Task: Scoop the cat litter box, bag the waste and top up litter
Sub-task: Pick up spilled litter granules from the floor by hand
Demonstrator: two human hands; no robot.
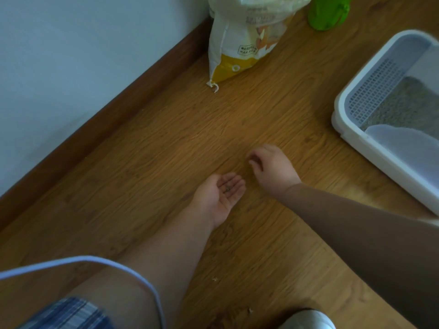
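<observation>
Left hand (219, 195) palm-up above floor (180, 143), fingers relaxed, cupping few grains (227, 189). Right hand (273, 167) just beside, fingers curled down; anything pinched, unclear. Box (356, 143) at right.

**What Sits on the Wood Floor**

The brown wood floor (180, 143) runs up to a dark strip (114, 110) at the foot of the wall. A white and yellow bag (240, 43) stands on it by the wall. A green thing (327, 13) stands near the bag. A white litter box (342, 129) sits on the right. Small pale bits (215, 279) lie nearer.
</observation>
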